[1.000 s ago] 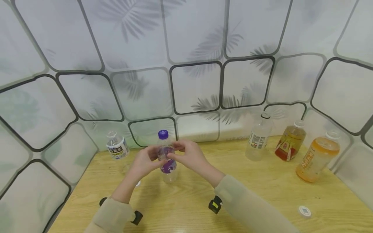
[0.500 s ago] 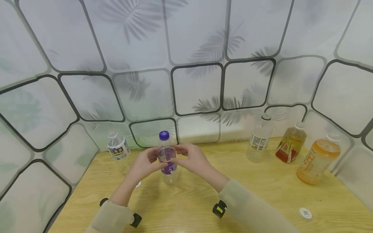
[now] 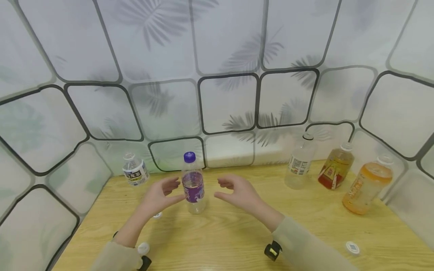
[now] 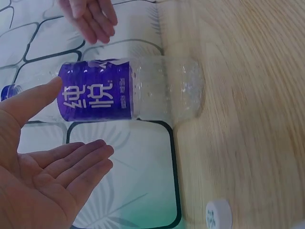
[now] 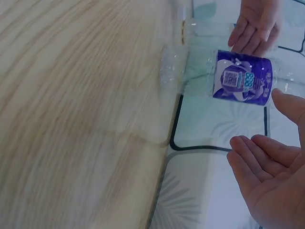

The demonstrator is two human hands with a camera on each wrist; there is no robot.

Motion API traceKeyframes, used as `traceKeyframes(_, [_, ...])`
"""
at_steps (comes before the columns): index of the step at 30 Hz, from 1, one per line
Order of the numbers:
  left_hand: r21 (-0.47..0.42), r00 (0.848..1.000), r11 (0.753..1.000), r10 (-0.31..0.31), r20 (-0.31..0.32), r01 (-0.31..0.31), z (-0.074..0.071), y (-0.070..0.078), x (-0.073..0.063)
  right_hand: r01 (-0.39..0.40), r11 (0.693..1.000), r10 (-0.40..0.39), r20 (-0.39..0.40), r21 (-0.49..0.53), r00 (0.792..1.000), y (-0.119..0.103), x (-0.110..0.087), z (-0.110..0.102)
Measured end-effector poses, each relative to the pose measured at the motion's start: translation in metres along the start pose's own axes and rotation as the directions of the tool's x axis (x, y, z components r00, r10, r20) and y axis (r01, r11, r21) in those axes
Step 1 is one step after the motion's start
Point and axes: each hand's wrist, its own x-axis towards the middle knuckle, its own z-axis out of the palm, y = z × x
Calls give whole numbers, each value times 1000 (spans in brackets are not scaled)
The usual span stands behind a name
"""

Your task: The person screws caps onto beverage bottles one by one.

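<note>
A clear plastic bottle with a purple label and purple cap stands upright on the table between the hands. The left hand is just left of it, fingers spread and thumb tip near the label. To its right, a wider gap away, the right hand hovers with thumb and fingers parted. Both palms face the bottle, and neither hand holds anything. In the left wrist view the label shows white characters; in the right wrist view the label's other side carries a square code.
At the back left stands an uncapped clear bottle. Uncapped bottles line the right: a clear one, a red and yellow one and an orange one. White caps lie on the wooden table. A patterned curtain rises behind.
Both hands have let go of the purple-labelled bottle and moved apart, left hand leftward, right hand rightward. The bottle stays standing in place. A white cap near the left wrist has come into sight.
</note>
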Motion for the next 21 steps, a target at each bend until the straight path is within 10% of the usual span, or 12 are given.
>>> traceKeyframes(21, [122,998,991,-48,-27,51,-47,-29,-24,-13,961,22,29,-275,999,50,-45,-39])
